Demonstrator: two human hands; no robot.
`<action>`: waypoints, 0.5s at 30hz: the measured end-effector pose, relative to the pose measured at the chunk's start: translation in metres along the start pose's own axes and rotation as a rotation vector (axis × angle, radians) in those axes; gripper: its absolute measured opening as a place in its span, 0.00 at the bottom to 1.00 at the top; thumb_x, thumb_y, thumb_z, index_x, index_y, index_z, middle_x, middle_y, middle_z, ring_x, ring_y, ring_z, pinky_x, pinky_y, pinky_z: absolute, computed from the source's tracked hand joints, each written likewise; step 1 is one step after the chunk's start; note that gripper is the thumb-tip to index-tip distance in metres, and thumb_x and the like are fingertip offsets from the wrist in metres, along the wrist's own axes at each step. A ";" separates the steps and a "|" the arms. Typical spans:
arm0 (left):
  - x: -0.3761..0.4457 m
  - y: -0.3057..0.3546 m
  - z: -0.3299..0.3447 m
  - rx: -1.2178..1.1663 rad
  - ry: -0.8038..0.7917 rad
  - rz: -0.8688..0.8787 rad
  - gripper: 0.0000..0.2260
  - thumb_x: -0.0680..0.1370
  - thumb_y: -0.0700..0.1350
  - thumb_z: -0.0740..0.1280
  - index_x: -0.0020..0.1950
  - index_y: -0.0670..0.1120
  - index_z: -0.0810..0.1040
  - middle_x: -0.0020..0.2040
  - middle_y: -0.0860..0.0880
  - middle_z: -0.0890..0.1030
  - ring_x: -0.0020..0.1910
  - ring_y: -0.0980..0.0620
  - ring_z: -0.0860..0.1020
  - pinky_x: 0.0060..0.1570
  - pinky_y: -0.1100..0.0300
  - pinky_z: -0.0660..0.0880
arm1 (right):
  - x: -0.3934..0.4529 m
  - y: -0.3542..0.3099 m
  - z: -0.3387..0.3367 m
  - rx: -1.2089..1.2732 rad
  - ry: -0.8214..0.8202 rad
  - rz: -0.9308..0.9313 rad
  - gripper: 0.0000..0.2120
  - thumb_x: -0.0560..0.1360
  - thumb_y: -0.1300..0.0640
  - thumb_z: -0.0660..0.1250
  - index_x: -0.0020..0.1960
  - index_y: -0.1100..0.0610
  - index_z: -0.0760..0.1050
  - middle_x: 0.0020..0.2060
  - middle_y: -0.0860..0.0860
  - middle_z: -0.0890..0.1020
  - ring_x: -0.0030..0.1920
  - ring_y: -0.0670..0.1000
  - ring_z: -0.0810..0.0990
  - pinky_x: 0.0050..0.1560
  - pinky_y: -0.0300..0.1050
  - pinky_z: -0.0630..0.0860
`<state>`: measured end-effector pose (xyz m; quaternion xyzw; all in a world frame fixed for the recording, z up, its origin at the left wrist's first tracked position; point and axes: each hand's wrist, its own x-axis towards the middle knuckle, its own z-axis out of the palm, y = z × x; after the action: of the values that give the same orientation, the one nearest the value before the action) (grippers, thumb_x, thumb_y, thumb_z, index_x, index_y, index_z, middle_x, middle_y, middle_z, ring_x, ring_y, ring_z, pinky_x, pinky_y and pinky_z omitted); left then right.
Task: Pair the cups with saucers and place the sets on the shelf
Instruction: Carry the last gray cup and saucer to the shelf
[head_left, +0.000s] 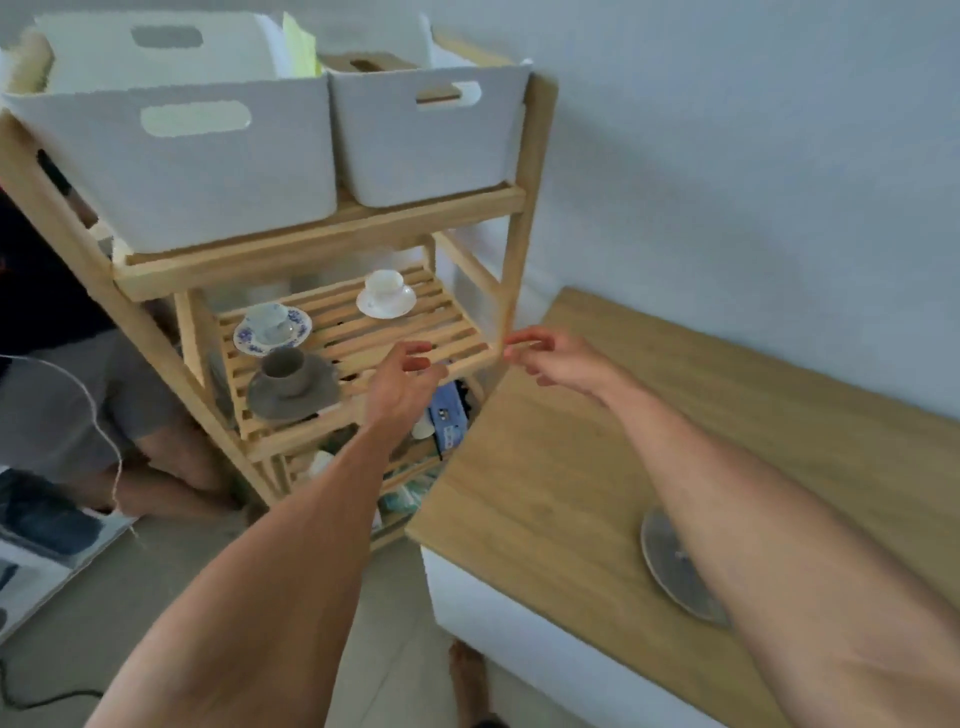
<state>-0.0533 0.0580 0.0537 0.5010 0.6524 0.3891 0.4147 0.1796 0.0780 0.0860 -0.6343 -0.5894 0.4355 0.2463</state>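
Currently three sets sit on the middle slatted shelf: grey cup on grey saucer at its front-left, blue-patterned cup on matching saucer just behind that, white cup on white saucer toward the shelf's back-right. Left hand is at the shelf's front edge, fingers loosely spread, holding nothing. Right hand is off the shelf's front-right corner, fingers loosely curled, empty. One grey disc lies on the wooden tabletop right of the shelf, partly under the right forearm.
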 end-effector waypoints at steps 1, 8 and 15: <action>-0.009 0.009 0.018 -0.003 -0.058 0.020 0.14 0.76 0.52 0.73 0.61 0.58 0.79 0.52 0.56 0.83 0.46 0.58 0.80 0.39 0.62 0.73 | -0.017 0.011 -0.019 0.003 0.043 0.018 0.12 0.79 0.48 0.75 0.62 0.45 0.82 0.50 0.50 0.83 0.49 0.49 0.79 0.52 0.47 0.78; -0.061 0.049 0.133 0.013 -0.581 0.085 0.18 0.77 0.47 0.73 0.67 0.52 0.78 0.58 0.45 0.84 0.47 0.48 0.80 0.47 0.53 0.78 | -0.137 0.091 -0.119 0.026 0.297 0.154 0.08 0.78 0.48 0.75 0.57 0.42 0.82 0.50 0.51 0.83 0.50 0.51 0.82 0.53 0.48 0.81; -0.106 0.059 0.204 0.331 -0.952 0.034 0.22 0.72 0.61 0.75 0.65 0.63 0.77 0.66 0.49 0.78 0.58 0.45 0.80 0.60 0.49 0.78 | -0.236 0.159 -0.134 0.137 0.445 0.341 0.18 0.77 0.45 0.75 0.66 0.40 0.80 0.60 0.50 0.84 0.62 0.54 0.84 0.52 0.49 0.81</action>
<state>0.1730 -0.0153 0.0522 0.6925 0.4356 0.0156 0.5748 0.3951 -0.1518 0.0831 -0.7860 -0.3748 0.3598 0.3351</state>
